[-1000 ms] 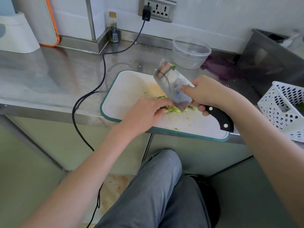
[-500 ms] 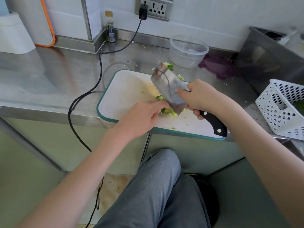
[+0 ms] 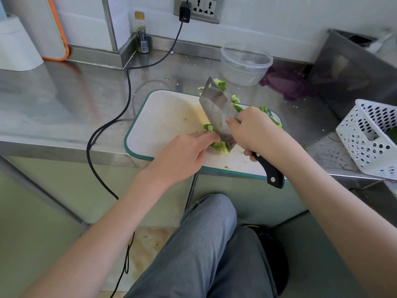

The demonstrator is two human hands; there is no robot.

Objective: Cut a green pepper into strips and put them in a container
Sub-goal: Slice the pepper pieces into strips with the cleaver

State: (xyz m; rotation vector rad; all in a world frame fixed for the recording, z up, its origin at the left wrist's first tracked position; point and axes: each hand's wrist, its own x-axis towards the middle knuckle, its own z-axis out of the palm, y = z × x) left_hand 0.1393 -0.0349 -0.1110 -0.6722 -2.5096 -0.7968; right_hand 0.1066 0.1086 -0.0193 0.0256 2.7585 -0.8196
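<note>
A white cutting board with a teal rim lies on the steel counter. My right hand grips the black handle of a cleaver, whose blade is tilted with its edge down on the board. My left hand reaches in with straight fingers that touch a small heap of cut green pepper beside the blade. More pepper pieces lie beyond the blade and along the board's right side behind my right hand. An empty clear plastic container stands behind the board.
A black cable runs from the wall socket across the counter and over its front edge, left of the board. A white perforated basket sits at the right, a purple lid and a metal bin behind it. A small bottle stands by the wall.
Both hands and the cleaver stay at the pepper heap near the board's front. More cut pieces now show beyond the blade's tip and behind my right hand.
</note>
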